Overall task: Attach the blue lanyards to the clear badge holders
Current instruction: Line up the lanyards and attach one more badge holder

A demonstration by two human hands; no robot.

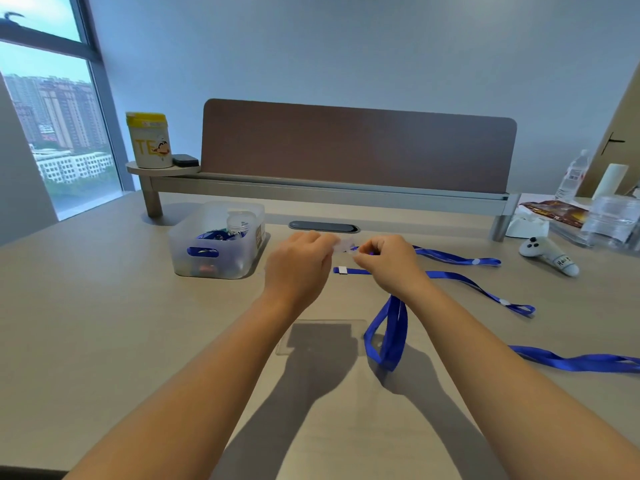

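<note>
Above the middle of the pale wooden tabletop [104, 341], the left hand [299, 268] pinches a small clear plastic badge holder [341, 244], and just right of it the right hand [391, 263] pinches the end of a blue ribbon lanyard [389, 336] whose loop hangs down to the tabletop. Another clear flat badge holder [322, 337] lies nearer, under the wrists. More blue lanyards [485, 287] trail right. A translucent plastic storage bin [216, 242] stands far left.
</note>
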